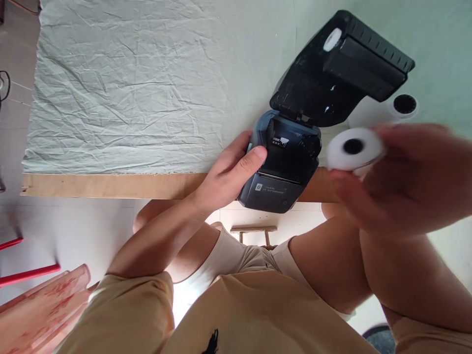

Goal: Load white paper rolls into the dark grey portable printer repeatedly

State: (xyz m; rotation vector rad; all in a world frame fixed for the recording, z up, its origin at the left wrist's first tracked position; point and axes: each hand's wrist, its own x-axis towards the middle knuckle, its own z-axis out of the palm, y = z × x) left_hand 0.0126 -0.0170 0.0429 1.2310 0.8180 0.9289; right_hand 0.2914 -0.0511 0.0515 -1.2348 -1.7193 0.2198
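A dark label printer stands at the table's front edge with its lid swung up and back. My left hand grips the printer's left side, the thumb over the rim of its bay. To the right of the printer, my right hand, blurred, holds a white paper roll with a dark core between thumb and fingers. The roll is apart from the printer. Behind my right hand another white roll with a dark core lies on the cloth, partly hidden.
A pale, wrinkled cloth covers the table, whose wooden edge runs along the front. My legs are below it. Red bars and a pink patterned fabric are at the lower left.
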